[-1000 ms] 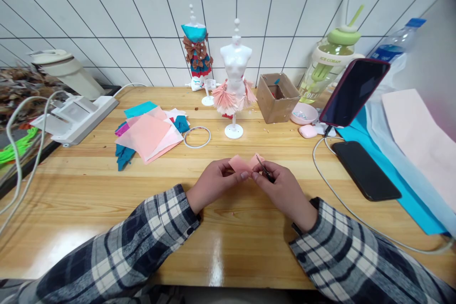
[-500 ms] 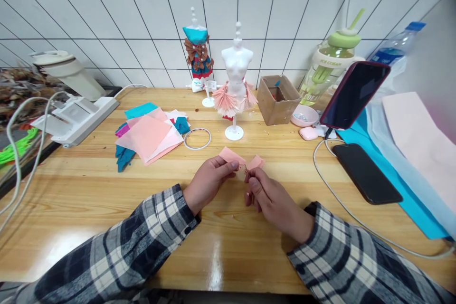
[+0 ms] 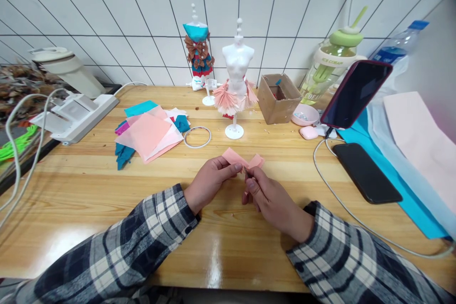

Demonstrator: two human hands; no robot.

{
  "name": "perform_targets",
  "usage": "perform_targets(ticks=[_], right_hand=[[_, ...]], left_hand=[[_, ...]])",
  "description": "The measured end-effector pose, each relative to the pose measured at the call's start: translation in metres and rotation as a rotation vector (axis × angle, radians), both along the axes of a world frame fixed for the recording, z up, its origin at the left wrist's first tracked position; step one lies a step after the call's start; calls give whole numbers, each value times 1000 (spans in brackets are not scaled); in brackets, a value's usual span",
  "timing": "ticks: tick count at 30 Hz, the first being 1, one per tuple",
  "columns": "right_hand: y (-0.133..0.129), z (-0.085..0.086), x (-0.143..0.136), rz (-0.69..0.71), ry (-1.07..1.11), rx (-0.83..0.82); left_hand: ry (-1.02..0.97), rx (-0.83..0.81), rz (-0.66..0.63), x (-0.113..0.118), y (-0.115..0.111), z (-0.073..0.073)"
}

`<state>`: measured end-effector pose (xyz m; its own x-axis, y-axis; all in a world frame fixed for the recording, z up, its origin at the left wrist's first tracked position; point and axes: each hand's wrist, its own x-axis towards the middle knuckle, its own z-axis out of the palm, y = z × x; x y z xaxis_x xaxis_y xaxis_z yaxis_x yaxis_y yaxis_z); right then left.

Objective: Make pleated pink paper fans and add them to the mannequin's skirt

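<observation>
My left hand (image 3: 210, 181) pinches a pink paper piece (image 3: 233, 156) between thumb and fingers. Close on its right, my right hand (image 3: 272, 195) is closed on a small dark thin tool (image 3: 245, 170), mostly hidden by the fingers, its tip at the paper. Another pink flap (image 3: 256, 160) rises just beyond the right fingers; whether it is joined to the first piece cannot be made out. Behind the hands stands a white mannequin (image 3: 238, 64) with a pleated pink paper skirt (image 3: 226, 99) around its hips.
Coloured paper sheets (image 3: 146, 133) and a white ring (image 3: 197, 137) lie left of the mannequin. A dressed mannequin (image 3: 199, 52), a cardboard box (image 3: 278, 104) and a pink dish (image 3: 305, 115) stand farther back. At right are a black phone (image 3: 367, 172) and a propped phone (image 3: 356, 95).
The paper in my left hand has shifted slightly right, closing the gap to my right fingers and the tool tip. The whole view has tilted slightly.
</observation>
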<state>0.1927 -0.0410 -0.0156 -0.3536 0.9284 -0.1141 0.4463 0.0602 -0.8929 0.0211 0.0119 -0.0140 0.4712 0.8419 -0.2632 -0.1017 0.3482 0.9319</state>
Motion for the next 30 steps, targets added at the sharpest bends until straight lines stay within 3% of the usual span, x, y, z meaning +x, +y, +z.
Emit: perform_targets(ticks=[8, 13, 17, 30], right_hand=[[2, 1, 1, 1, -2, 3], [2, 0, 4, 38, -3, 9], [2, -1, 8, -45, -20, 24], [2, 3, 9, -18, -81, 2]], left_hand=[[12, -5, 20, 0, 1, 0], [-90, -42, 95, 1, 1, -1], [-166, -109, 129, 1, 3, 0], [-158, -120, 136, 1, 4, 0]])
